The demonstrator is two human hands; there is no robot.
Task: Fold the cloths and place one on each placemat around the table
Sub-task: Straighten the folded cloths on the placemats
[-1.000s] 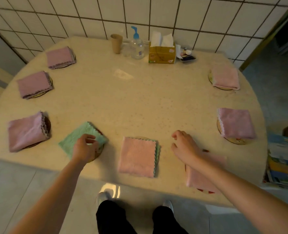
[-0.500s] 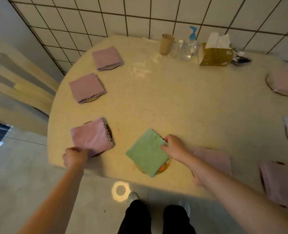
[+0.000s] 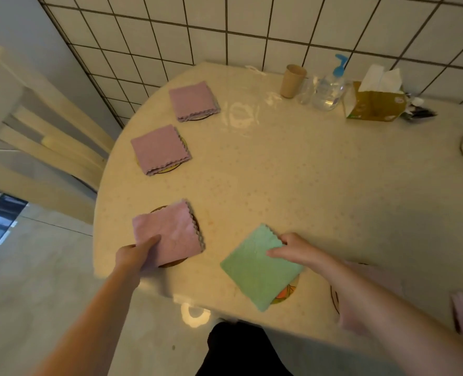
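Observation:
A folded green cloth [image 3: 254,270] lies on a round placemat [image 3: 286,293] at the near edge of the round table [image 3: 320,185]. My right hand [image 3: 295,251] pinches its far right corner. To its left a folded pink cloth [image 3: 173,232] covers a dark placemat [image 3: 170,264]; my left hand [image 3: 135,255] grips its near left corner, thumb on top. Two more folded pink cloths [image 3: 159,149] [image 3: 193,100] rest on mats further along the left rim. Another pink cloth [image 3: 371,294] is partly hidden under my right forearm.
A paper cup [image 3: 291,80], a clear pump bottle [image 3: 329,89] and a tissue box [image 3: 374,103] stand at the table's far side by the tiled wall. A pale wooden chair [image 3: 35,126] stands left of the table. More pink cloths show at the right edge.
The view has swung left. My left hand left the green cloth and took the pink cloth's near corner. My right hand moved from the table onto the green cloth's corner.

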